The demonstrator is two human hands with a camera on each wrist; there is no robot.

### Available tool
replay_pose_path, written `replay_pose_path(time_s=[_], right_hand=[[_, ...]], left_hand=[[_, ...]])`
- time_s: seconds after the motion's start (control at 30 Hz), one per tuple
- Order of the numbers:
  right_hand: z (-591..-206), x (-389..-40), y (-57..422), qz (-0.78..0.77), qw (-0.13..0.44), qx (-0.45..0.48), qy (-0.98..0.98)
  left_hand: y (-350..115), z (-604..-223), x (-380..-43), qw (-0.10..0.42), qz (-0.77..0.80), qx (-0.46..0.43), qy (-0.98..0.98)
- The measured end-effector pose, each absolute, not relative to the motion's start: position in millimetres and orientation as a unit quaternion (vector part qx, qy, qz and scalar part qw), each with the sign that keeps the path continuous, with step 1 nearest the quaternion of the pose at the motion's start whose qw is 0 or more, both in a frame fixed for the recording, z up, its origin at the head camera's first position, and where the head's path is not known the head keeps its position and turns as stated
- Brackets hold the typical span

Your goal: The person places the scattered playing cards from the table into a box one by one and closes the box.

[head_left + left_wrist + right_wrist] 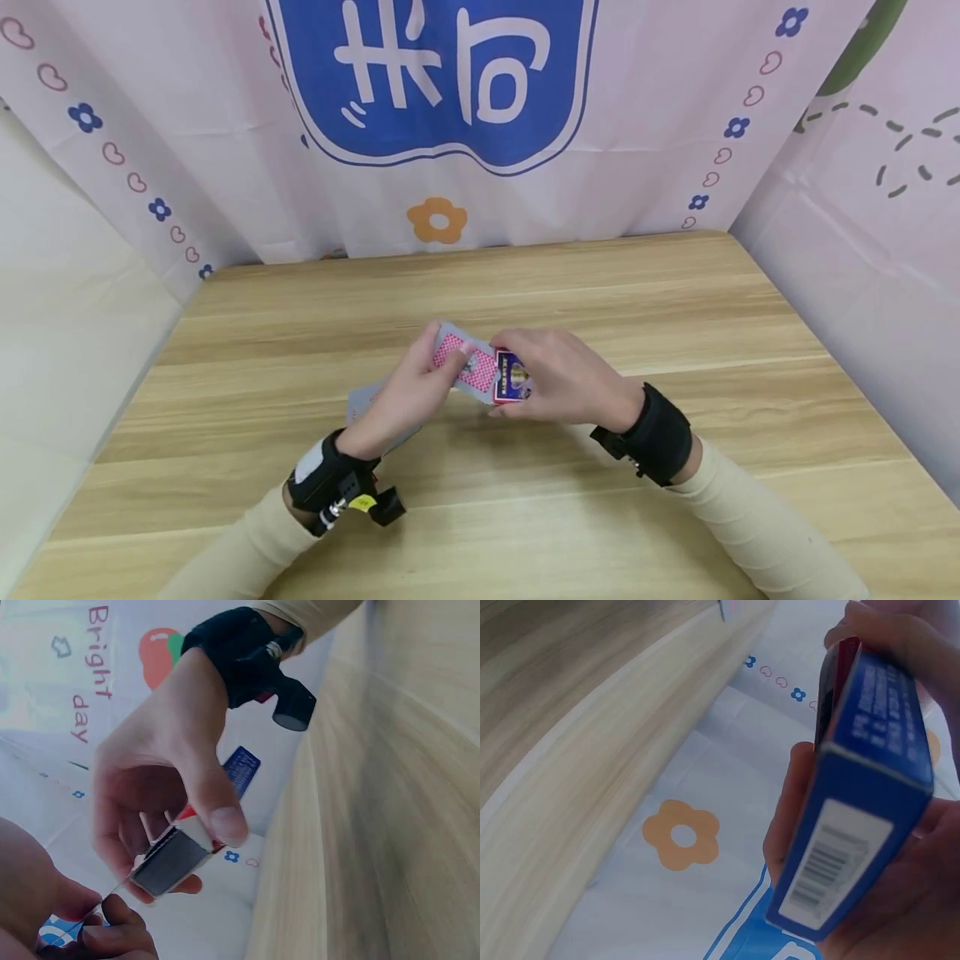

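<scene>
My left hand (408,387) pinches a playing card (480,371) with a pink patterned back and pale border, thumb on its face. In the left wrist view, the left hand (90,922) holds the card by its edge, the card seen thin and side-on. My right hand (566,379) grips a small blue card box (513,377) between thumb and fingers. The box's open end (171,862) faces the left hand, and the card overlaps that end. In the right wrist view, the box's closed end shows a white barcode label (834,862).
More cards (363,400) lie on the wooden table (585,508), partly hidden under the left forearm. A white printed cloth (510,204) hangs along the table's back edge, with further cloth at both sides. Each wrist wears a black strap (663,433) with a camera.
</scene>
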State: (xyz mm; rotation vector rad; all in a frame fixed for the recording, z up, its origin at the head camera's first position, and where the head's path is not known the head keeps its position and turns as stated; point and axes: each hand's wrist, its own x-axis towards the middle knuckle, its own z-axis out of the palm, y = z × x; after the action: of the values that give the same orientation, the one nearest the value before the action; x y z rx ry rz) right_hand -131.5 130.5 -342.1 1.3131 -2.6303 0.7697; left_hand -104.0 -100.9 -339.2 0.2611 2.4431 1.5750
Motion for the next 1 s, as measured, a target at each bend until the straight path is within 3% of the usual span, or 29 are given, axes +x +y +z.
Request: replay_pose_path(time_s=[0.2, 0.43, 0.6, 0.8, 1.0], right_hand=[[-343.0, -131.3, 130.7, 0.259, 0.053, 0.42, -0.868], [-342.5, -131.9, 132.2, 0.258, 0.07, 0.419, -0.868], [-338.1, -133.9, 135.5, 0.265, 0.07, 0.4, -0.874], [-337.6, -134.1, 137.5, 0.265, 0.065, 0.422, -0.864], [-337.4, -135.0, 137.4, 0.255, 0.068, 0.431, -0.863]], left_hand=[[-97.0, -343.3, -99.7, 0.1, 0.56, 0.078, 0.818], [-89.4, -348.8, -95.1, 0.182, 0.56, 0.1, 0.802], [-101.8, -343.0, -104.1, 0.166, 0.564, 0.08, 0.805], [-104.5, -346.9, -107.5, 0.211, 0.505, 0.156, 0.822], [-110.7, -346.7, -116.9, 0.188, 0.438, 0.184, 0.859]])
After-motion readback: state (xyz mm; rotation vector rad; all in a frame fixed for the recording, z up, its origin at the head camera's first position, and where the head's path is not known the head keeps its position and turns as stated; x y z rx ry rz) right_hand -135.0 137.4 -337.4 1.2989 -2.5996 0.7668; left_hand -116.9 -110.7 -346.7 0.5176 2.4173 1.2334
